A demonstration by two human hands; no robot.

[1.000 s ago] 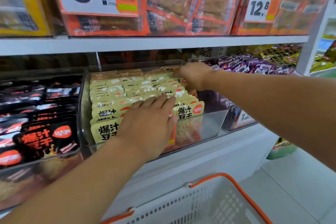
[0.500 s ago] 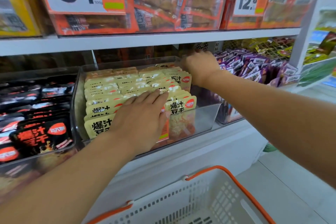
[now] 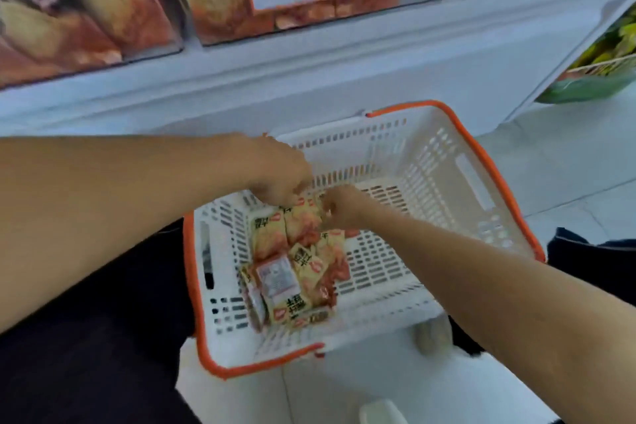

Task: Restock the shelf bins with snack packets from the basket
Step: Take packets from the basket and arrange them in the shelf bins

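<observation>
Hands down in the basket (image 3: 457,155): left hand (image 3: 278,175) and right hand (image 3: 340,205) curl onto the far snack packets (image 3: 292,262). Best gather a squared stack, logos aligned, before lifting.

the white tiled floor (image 3: 568,162) carries the basket (image 3: 447,162), standing just beside the shelf's base (image 3: 309,86).

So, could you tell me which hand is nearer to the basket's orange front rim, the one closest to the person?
Right. The right hand reaches over the packets mid-basket, slightly closer to the orange front rim; the left hand sits higher, toward the far wall.
</observation>
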